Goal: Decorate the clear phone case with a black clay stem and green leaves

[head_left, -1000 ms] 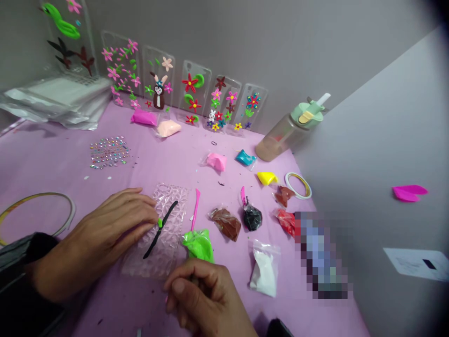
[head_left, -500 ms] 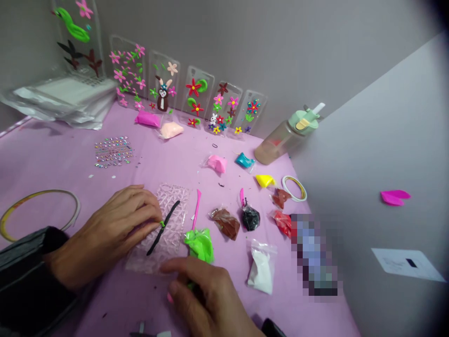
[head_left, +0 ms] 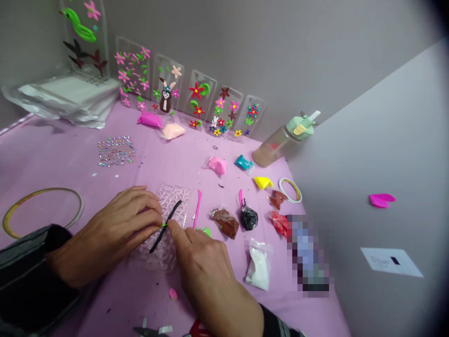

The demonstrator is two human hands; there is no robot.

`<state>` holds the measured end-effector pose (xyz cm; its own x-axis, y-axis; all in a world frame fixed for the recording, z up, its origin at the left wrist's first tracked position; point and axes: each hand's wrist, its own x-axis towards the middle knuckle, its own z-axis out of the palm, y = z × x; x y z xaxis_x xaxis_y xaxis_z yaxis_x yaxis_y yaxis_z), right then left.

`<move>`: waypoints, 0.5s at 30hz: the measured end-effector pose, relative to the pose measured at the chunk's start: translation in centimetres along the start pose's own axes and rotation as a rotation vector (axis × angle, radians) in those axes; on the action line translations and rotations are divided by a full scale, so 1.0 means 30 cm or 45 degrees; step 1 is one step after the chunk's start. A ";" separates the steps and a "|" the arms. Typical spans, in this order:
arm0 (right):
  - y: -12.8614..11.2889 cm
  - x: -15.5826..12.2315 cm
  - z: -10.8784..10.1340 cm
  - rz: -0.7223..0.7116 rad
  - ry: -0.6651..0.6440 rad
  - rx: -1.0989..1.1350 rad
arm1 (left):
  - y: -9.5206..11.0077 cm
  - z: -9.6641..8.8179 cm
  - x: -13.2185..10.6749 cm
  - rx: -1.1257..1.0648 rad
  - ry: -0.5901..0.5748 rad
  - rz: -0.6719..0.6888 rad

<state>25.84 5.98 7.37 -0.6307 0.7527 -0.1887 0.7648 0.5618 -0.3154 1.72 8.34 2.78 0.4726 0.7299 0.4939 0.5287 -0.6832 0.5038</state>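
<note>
L hand & R hand at green clay bit on clear phone case.
Black clay strip diag. across it; L fingers together, R forefinger out; can't tell if pinching.

Your left hand reaches in from the lower left, palm down, its fingers close together and gently bent. Your right hand comes up from the lower right, index finger extended, its tip just beside the left fingertips. Dark sleeves cover both forearms up to the wrists.
</note>
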 end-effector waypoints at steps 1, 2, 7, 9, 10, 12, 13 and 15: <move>-0.002 0.010 0.001 -0.004 -0.001 -0.033 | 0.000 0.000 0.002 0.002 0.002 0.001; -0.006 0.020 0.000 -0.004 -0.013 -0.063 | 0.001 0.001 0.003 0.005 0.005 0.004; -0.024 0.057 -0.017 -0.002 -0.058 -0.166 | 0.006 -0.005 0.006 0.032 0.014 0.027; -0.026 0.060 -0.018 -0.018 -0.039 -0.183 | 0.008 -0.012 0.004 0.039 0.015 0.017; -0.027 0.060 -0.016 -0.023 -0.028 -0.189 | 0.008 -0.017 0.002 0.042 0.013 0.006; -0.025 0.059 -0.011 -0.029 -0.012 -0.198 | 0.007 -0.025 -0.002 0.042 0.002 -0.016; -0.024 0.058 -0.008 -0.031 -0.009 -0.200 | 0.005 -0.029 -0.006 0.038 -0.011 -0.027; -0.020 0.057 0.000 -0.034 -0.017 -0.204 | 0.000 -0.032 -0.016 0.024 -0.037 -0.047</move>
<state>24.29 6.91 7.24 -0.6520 0.7327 -0.1949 0.7582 0.6298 -0.1685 0.82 7.97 3.22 0.4726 0.7553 0.4541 0.5594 -0.6552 0.5077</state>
